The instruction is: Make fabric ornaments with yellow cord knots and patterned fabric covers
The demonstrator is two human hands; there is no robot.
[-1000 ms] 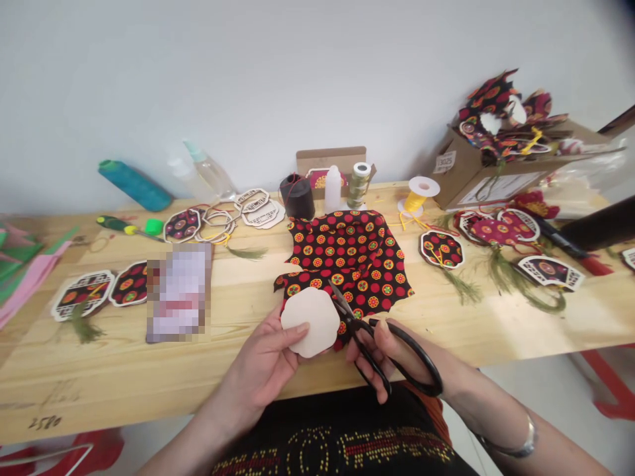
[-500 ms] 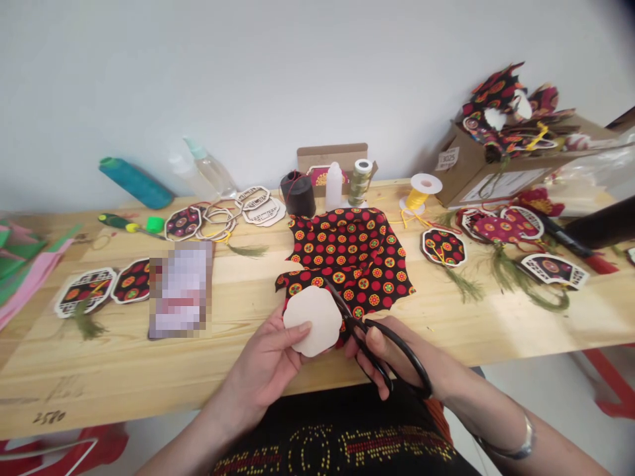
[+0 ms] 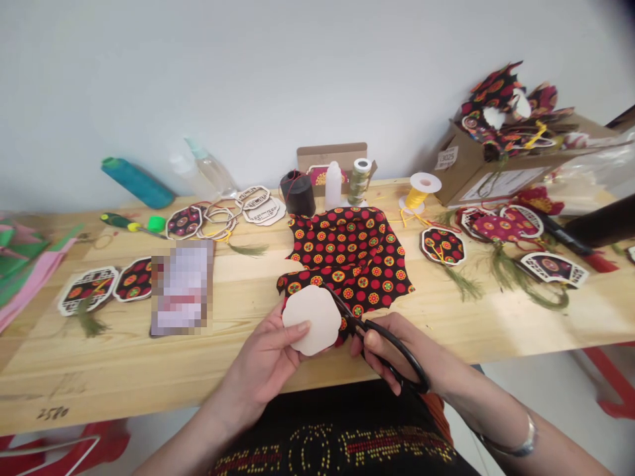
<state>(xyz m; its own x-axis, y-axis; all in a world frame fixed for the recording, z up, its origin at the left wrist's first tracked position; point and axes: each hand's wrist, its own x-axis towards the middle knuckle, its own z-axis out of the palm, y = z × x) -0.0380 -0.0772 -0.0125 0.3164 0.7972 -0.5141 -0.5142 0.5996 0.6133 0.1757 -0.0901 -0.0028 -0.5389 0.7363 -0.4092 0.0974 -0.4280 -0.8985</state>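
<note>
Pinched between thumb and fingers, a white scalloped card point(image 3: 312, 320) is in my left hand point(image 3: 275, 354), along with the near edge of the black patterned fabric point(image 3: 347, 248) beneath it. The fabric, printed with red dots and flowers, spreads over the table beyond the card. My right hand point(image 3: 389, 350) is wrapped round the handles of black scissors point(image 3: 404, 357). Their blades lie along the card's right edge, at the fabric, with the tips partly hidden there.
Along the back stand a black thread cone point(image 3: 297, 194), a white bottle point(image 3: 333, 186) and a yellow spool point(image 3: 421, 192). Tasselled ornaments point(image 3: 443, 246) lie right, others point(image 3: 89, 291) left beside a blurred flat object point(image 3: 182, 287). A cardboard box point(image 3: 501, 175) holds fabric pieces.
The scissor handles have drawn closer together as my right hand's fingers moved slightly up and right. My left hand and the card have hardly moved.
</note>
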